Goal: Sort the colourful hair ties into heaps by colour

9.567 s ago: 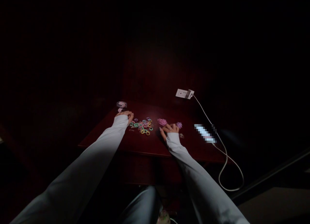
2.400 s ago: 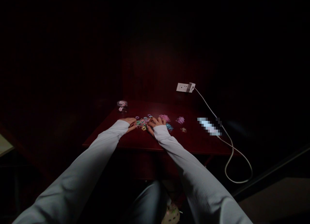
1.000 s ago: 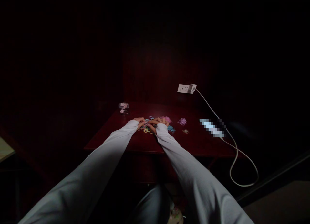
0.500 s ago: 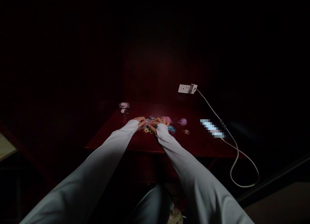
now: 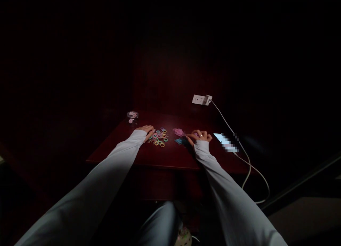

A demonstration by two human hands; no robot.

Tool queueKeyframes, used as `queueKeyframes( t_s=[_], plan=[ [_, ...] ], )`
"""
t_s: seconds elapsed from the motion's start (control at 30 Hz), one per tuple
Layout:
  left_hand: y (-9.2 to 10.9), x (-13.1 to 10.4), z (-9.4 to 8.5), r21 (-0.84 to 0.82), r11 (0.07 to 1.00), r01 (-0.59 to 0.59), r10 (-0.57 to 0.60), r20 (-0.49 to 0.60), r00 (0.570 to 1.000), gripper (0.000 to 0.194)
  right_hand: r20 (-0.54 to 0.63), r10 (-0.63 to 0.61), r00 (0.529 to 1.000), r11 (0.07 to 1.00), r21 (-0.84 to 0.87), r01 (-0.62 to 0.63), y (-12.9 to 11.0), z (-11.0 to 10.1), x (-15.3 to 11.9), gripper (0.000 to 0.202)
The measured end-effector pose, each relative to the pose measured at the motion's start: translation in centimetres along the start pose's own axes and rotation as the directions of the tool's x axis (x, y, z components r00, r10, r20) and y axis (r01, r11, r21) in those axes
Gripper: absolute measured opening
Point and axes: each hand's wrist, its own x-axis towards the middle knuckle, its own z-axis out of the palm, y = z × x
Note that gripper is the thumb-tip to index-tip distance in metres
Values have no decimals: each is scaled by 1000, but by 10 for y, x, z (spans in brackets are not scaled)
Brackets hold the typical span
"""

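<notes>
On the dark red table (image 5: 149,162) lies a mixed pile of coloured bands (image 5: 161,136), with yellow, green and blue rings in it. My left hand (image 5: 147,130) rests at the pile's left edge, its fingers close together; what they hold, if anything, is too small to see. My right hand (image 5: 199,136) is over a purple heap (image 5: 196,135), mostly covered by it. Its thumb and forefinger are pinched at the left, on something I cannot make out. Between the hands lie a pink heap (image 5: 178,132) and a blue heap (image 5: 179,141).
A clear round container (image 5: 132,118) with pink things inside stands at the table's back left. A lit phone (image 5: 226,143) lies at the right. Its white cable (image 5: 245,157) runs up to a charger (image 5: 207,100) in the wall socket (image 5: 198,99).
My right hand has moved right, from the mixed pile to the purple heap. My left hand has drawn slightly left, uncovering the pile. The whole view has shifted a little.
</notes>
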Motion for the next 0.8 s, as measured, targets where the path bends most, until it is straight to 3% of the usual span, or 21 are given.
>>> queueKeyframes(
  t_s=[0.13, 0.27, 0.57, 0.8],
  plan=[
    [-2, 1, -2, 7, 1000, 5, -5, 18, 1000, 35, 77, 22, 997, 992, -123, -12, 47, -17, -17, 28],
    [-3, 1, -1, -15, 1000, -5, 6, 9, 1000, 35, 129, 33, 991, 989, -144, -14, 70, -26, -30, 36],
    [1, -2, -6, -66, 998, -7, 7, 6, 1000, 35, 186, 58, 981, 988, -154, -29, 74, -20, -30, 31],
    [-3, 0, 0, -43, 999, 2, -2, 6, 1000, 37, 238, 58, 969, 995, -98, -36, 71, -24, -30, 30]
  ],
)
